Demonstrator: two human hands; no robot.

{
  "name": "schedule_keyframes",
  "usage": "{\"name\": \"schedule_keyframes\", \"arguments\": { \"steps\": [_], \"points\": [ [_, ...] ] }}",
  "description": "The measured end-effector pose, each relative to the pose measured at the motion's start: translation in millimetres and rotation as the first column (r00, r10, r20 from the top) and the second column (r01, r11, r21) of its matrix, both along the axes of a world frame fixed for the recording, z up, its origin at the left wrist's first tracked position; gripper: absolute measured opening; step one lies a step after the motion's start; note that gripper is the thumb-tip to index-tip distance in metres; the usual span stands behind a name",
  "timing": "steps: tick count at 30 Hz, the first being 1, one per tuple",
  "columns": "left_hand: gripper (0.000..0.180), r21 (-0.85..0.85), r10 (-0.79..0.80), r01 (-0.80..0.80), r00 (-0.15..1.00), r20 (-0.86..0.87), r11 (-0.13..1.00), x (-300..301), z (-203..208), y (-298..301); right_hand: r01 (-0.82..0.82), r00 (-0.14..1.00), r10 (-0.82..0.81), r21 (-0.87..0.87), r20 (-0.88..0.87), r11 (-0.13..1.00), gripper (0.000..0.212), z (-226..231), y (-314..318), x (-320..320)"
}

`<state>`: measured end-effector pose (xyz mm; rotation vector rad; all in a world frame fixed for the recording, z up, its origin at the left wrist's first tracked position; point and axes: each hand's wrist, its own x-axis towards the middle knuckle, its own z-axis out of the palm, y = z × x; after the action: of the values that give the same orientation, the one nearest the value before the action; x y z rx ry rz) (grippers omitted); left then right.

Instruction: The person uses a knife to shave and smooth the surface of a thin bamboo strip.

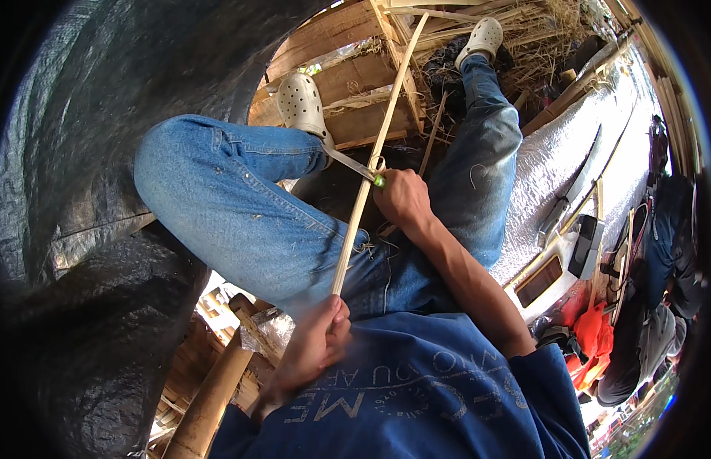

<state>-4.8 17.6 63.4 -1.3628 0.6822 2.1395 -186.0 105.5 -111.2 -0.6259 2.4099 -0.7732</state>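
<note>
A long, pale strip of split bamboo [354,229] runs slantwise over my lap, from near my waist up past my shoes. Its near end sits in my left hand [319,336], whose fingers are wrapped round it; this hand is slightly blurred. My right hand [403,200] grips a knife [354,163] by its green handle, most of which the fingers hide. The blade lies across the strip and points left, toward my left shoe. A thin curl of shaving [378,162] stands where blade and strip meet.
A black plastic sheet [103,115] hangs at the left. Wooden slats [352,80] and straw [554,34] lie by my shoes. On a silvery mat [547,168] at the right rests a long curved blade [581,180]. Clothes [596,340] are piled beyond it. A bamboo pole [210,405] is at lower left.
</note>
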Motion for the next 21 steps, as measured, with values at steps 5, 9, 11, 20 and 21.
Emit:
{"name": "schedule_keyframes", "arguments": {
  "steps": [5, 9, 11, 20, 21],
  "points": [
    [0.031, -0.034, -0.059, 0.059, 0.998, 0.025, 0.998, 9, 21, 1, 0.047, 0.999, -0.048, 0.059, 0.010, 0.997, 0.022, -7, -3, -8],
    [0.032, -0.045, -0.047, 0.050, 0.997, 0.056, 0.998, 22, 29, 1, 0.044, 0.998, -0.041, 0.053, -0.053, 0.998, 0.023, -16, -4, -11],
    [0.032, -0.051, -0.034, 0.037, 0.998, 0.062, 0.998, 31, 34, 2, 0.076, 0.996, -0.074, 0.035, -0.048, 0.996, 0.023, -22, -6, -11],
    [0.031, -0.095, 0.009, -0.001, 0.996, 0.087, 0.995, 68, 47, 7, 0.083, 0.984, -0.090, -0.051, -0.153, 0.995, 0.035, -34, -6, -3],
    [0.031, -0.098, 0.020, -0.010, 0.995, 0.095, 0.995, 72, 48, 8, 0.079, 0.984, -0.087, -0.051, -0.158, 0.996, 0.035, -36, -7, -3]
  ]
}}
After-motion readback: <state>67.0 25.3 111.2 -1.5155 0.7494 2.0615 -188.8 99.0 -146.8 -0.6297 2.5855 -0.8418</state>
